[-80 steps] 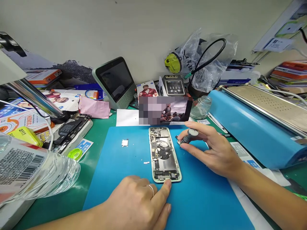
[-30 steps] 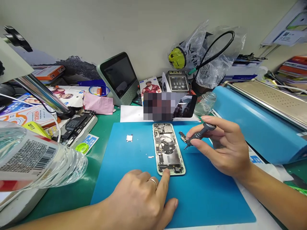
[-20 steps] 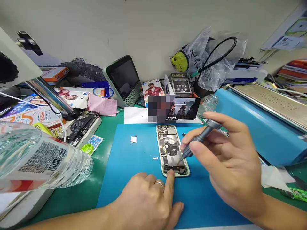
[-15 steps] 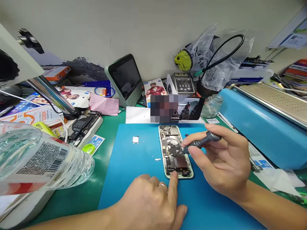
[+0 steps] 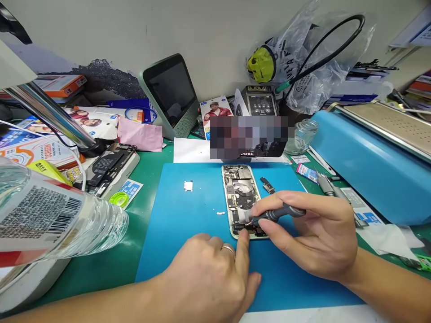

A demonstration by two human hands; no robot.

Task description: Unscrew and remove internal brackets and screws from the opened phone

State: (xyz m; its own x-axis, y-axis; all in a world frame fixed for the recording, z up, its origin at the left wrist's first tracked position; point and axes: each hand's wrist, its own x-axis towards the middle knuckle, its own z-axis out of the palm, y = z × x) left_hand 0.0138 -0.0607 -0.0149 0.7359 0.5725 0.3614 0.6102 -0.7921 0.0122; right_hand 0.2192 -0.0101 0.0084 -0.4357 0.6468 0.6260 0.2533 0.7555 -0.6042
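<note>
An opened phone (image 5: pixel 239 193) lies face down on the blue mat (image 5: pixel 188 224), its circuit boards showing. My left hand (image 5: pixel 208 278) rests on the mat with one fingertip pressed on the phone's near end, the other fingers loosely curled. My right hand (image 5: pixel 313 237) pinches a dark screwdriver (image 5: pixel 276 213), whose tip sits on the phone's lower part. A small dark part (image 5: pixel 267 185) lies just right of the phone. A small white part (image 5: pixel 188 185) and a tiny strip (image 5: pixel 220 213) lie on the mat to its left.
A clear water bottle (image 5: pixel 50 215) looms at the near left. Another opened phone (image 5: pixel 107 168) lies on the green table, left. A smart display (image 5: pixel 170 96), a playing phone (image 5: pixel 249 143), a glass jar (image 5: pixel 303 134) stand behind; a blue machine (image 5: pixel 363 170) fills the right.
My right hand lifted the screwdriver from beside the phone and brought it down and left onto the phone's lower part. My left fingertip stayed on the phone's near end.
</note>
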